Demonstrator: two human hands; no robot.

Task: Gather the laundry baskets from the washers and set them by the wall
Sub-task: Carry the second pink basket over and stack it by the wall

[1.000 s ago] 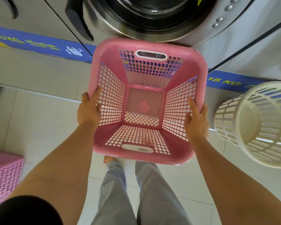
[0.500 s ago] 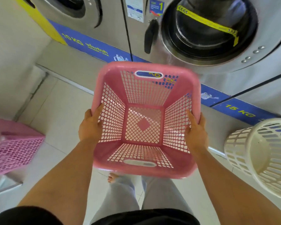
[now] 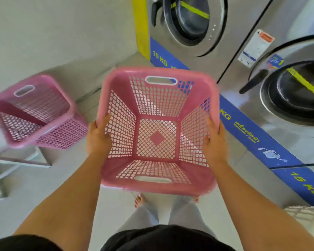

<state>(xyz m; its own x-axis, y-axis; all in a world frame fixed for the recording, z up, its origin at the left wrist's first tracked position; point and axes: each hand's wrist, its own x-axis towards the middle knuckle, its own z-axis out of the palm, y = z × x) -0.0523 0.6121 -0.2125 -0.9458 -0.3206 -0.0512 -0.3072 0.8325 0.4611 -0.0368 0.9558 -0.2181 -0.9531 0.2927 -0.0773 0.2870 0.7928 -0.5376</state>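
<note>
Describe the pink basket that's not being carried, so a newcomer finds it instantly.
Start at the 10 KG washer with the yellow edge, then look left along the wall. The second pink basket sits there near the corner, tilted, no hands on it, unlike the held pink basket.

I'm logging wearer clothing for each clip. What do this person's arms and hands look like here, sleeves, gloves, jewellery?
Both forearms are bare up to near the bottom edge of the frame, where only dark, black-looking fabric shows. The left hand and right hand wear no gloves, and I see no rings, watch or bracelets on the visible sides. Lower down, light grey trousers show.
</note>
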